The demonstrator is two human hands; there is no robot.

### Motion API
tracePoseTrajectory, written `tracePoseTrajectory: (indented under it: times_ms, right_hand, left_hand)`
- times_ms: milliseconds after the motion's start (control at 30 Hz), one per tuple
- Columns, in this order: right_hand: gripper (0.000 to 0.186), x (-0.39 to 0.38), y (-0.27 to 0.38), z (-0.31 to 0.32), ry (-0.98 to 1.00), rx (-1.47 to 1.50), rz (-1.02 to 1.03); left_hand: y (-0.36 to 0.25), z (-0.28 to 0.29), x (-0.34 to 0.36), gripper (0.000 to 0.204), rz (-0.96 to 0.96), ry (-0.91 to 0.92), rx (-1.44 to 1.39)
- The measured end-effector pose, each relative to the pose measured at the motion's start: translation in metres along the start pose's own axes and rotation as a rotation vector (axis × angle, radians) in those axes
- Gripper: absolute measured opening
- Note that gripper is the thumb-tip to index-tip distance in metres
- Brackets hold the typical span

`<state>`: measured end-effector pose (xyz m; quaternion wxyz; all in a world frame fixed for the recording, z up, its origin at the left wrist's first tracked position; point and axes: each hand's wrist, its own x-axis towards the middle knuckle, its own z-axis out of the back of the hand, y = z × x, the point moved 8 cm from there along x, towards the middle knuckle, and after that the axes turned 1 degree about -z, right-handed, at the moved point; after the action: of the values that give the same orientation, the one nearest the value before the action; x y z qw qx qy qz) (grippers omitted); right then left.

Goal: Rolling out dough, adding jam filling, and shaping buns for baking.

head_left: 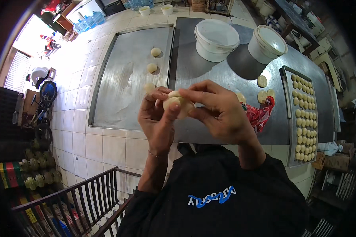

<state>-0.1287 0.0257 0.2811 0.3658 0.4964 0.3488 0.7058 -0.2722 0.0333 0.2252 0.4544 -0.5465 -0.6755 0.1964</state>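
Note:
A piece of pale dough (177, 103) is held up in front of me between both hands. My left hand (159, 114) cups it from the left, its thumb pressed against the dough's face. My right hand (219, 110) pinches the dough's upper and right edge between thumb and fingers. Three dough balls, among them a far one (156, 52) and a middle one (152, 68), sit in a column on the metal tray (122, 59) at the left; the nearest is partly behind my left fingers. Flattened dough rounds (262, 81) lie beyond my right hand on the metal table (241, 136).
A red plastic bag (261, 114) lies beside my right wrist. Two white buckets (216, 39) (267, 44) stand at the table's far side. At the right is a tray (285, 93) with rows of small dough balls. A dark railing (79, 197) stands at lower left.

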Motion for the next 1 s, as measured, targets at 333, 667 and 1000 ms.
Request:
tracePoseTrajectory:
  times_ms: [333, 667, 1000]
  right_hand:
    - [0.015, 0.015, -0.035, 0.035, -0.057, 0.190, -0.143]
    - [0.009, 0.046, -0.097, 0.056, -0.034, 0.326, -0.426]
    - [0.013, 0.109, -0.179, -0.005, -0.002, 0.191, -0.388]
  left_hand:
    - [0.030, -0.033, 0.025, 0.047, 0.137, 0.027, 0.179]
    - [0.074, -0.026, 0.063, 0.045, 0.475, 0.032, 0.319]
    - [0.162, 0.066, 0.105, 0.046, 1.166, -0.072, -0.390]
